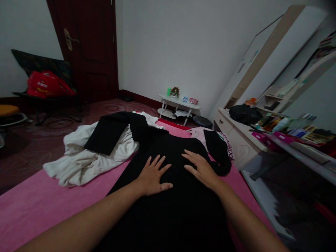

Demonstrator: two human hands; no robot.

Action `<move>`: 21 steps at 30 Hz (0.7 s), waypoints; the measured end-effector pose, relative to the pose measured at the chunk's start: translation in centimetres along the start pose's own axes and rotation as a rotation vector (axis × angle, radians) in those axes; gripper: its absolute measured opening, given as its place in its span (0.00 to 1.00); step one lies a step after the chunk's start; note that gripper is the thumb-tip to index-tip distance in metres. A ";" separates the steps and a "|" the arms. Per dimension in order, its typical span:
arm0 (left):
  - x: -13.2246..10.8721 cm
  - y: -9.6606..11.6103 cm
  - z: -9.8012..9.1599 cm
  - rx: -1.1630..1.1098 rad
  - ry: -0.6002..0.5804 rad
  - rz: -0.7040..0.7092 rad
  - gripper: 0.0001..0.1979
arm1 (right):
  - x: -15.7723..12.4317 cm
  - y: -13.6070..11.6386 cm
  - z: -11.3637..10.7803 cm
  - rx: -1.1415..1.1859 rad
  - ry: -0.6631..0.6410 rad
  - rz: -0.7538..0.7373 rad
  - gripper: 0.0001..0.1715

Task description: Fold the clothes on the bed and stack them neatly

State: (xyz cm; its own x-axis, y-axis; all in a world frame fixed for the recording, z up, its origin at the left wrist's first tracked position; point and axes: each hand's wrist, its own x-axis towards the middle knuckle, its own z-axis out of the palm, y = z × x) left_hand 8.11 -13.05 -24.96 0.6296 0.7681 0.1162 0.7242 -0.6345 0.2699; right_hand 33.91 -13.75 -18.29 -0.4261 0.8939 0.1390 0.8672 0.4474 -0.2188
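A black long-sleeved garment (170, 217) lies spread over a pink bed cover (26, 210), its neck end away from me. Its left sleeve runs across a crumpled white cloth (78, 164); the right sleeve is bent beside the body. My left hand (154, 175) rests on the left half of the garment with fingers spread. On the right half is my right hand (201, 168), palm down, fingers stretched out, thumb apart. Neither hand grips anything. The garment's lower part runs out of view between my forearms.
A pink piece of clothing with lettering (228, 148) lies past the right sleeve. To the right stands a dressing table (231, 129) with a black bag (245, 114) and several bottles. A low white table (178, 101) stands by the wall; a chair holds a red bag (48, 84).
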 end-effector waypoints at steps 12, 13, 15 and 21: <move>-0.2 -0.4 0.0 -0.059 0.050 -0.004 0.37 | 9.1 -1.1 6.4 -0.180 0.017 0.408 0.30; -0.3 -0.5 0.0 -0.087 0.071 -0.008 0.34 | 9.0 -1.9 7.3 -0.143 0.043 0.356 0.29; -0.4 -0.9 -0.4 -0.176 0.127 -0.025 0.24 | 8.5 -2.6 8.8 -0.076 0.061 0.341 0.28; -1.1 -4.2 -6.9 -0.099 0.779 -0.171 0.20 | 7.7 -1.5 9.8 0.060 0.113 0.363 0.27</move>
State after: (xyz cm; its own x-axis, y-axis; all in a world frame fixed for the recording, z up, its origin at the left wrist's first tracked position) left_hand 2.42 -10.65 -19.67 0.1089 0.7163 0.6892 0.7418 -0.5201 0.4233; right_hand 26.83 -7.31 -26.34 -0.0602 0.9874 0.1466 0.9385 0.1060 -0.3286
